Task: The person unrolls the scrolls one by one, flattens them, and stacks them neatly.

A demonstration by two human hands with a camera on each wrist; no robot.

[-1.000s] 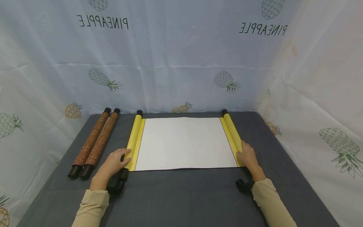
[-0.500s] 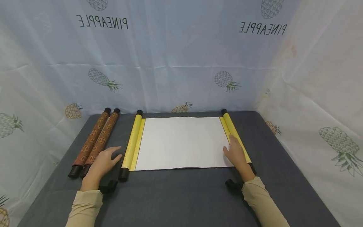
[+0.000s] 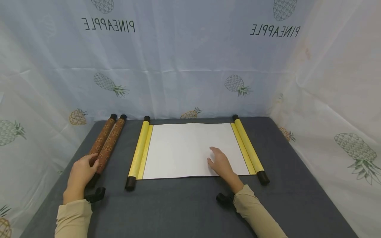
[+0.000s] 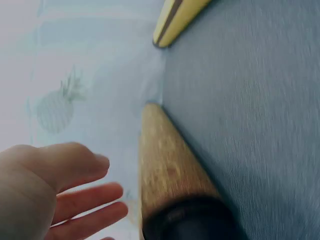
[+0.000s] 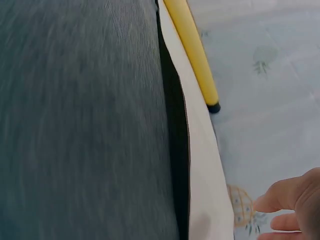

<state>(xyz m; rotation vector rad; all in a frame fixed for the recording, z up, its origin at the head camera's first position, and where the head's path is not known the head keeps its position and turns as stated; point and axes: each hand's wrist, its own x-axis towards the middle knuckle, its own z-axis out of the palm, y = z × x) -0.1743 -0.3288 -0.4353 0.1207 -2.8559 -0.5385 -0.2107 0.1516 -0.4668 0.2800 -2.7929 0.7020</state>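
Note:
Two brown patterned scrolls, the outer one and the inner one, lie rolled up side by side at the left, with black end knobs. My left hand hovers at their near ends, fingers loosely bent. In the left wrist view, thumb and fingers are spread beside a brown scroll without gripping it. A third scroll lies unrolled, its white paper between a left yellow roll and a right yellow roll. Above the paper's right half is my right hand, holding nothing, thumb apart from the fingers.
The dark grey cloth-covered table backs onto a white curtain printed with pineapples, which also hangs along both sides. Black straps from the wrist cameras show below each hand. The paper's near edge lifts slightly off the table.
Both hands have let go of the yellow rolls. The left hand has moved left to the brown scrolls; the right hand has moved left over the white paper. The unrolled scroll stays put.

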